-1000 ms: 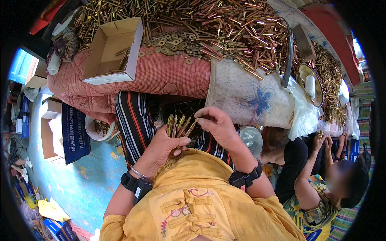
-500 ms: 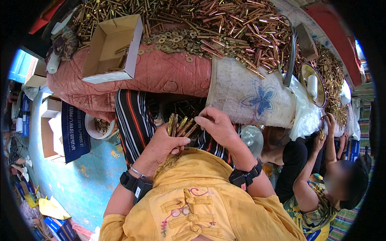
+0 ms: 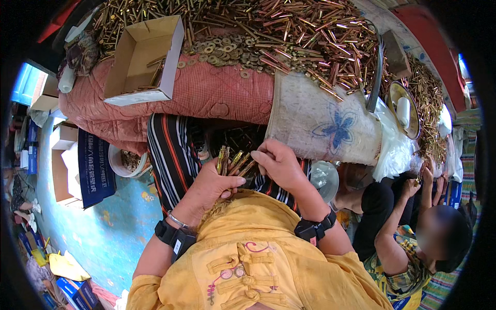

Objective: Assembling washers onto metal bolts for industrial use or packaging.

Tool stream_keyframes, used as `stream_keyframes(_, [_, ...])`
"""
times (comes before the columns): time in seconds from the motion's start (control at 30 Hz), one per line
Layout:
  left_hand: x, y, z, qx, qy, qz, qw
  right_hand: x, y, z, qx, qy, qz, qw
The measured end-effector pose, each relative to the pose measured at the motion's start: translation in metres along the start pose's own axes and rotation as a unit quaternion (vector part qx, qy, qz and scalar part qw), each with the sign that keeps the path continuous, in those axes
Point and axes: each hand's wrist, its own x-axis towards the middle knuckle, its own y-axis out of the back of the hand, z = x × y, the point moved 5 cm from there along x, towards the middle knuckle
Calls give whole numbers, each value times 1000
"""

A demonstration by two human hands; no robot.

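My left hand [image 3: 213, 182] is closed round several gold-coloured metal anchor bolts [image 3: 223, 160], their ends fanning out above the thumb. Close on the right, my right hand [image 3: 281, 166] has its thumb and fingers pinched together beside the end of one bolt. What the pinch holds, if anything, is too small to make out. Both hands are over my lap, above striped trousers [image 3: 173, 155]. Beneath them lies a dark hollow with more metal pieces, mostly in shadow.
A cardboard box [image 3: 116, 77] with a few bolts stands on a red quilted cloth [image 3: 222, 93]. Behind lie loose washers [image 3: 222, 54] and a heap of bolts [image 3: 320, 31]. A white tub [image 3: 121, 168] is at left. A co-worker [image 3: 395, 248] handles metal pieces at right.
My right hand has shifted very slightly, its pinch staying by the bolt ends. My left hand keeps its grip. The co-worker's hands have moved closer together.
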Motion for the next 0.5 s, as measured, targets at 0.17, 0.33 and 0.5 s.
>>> stream_keyframes(0.17, [1, 2, -1, -11, -3, 6, 1000, 3, -2, 3, 87, 40, 21, 995])
stream_keyframes(0.33, [3, 3, -3, 2, 3, 4, 1000, 5, -1, 7, -30, 15, 15, 999])
stream_keyframes(0.5, [3, 2, 0, -4, -3, 12, 1000, 7, -1, 8, 15, 62, 24, 998])
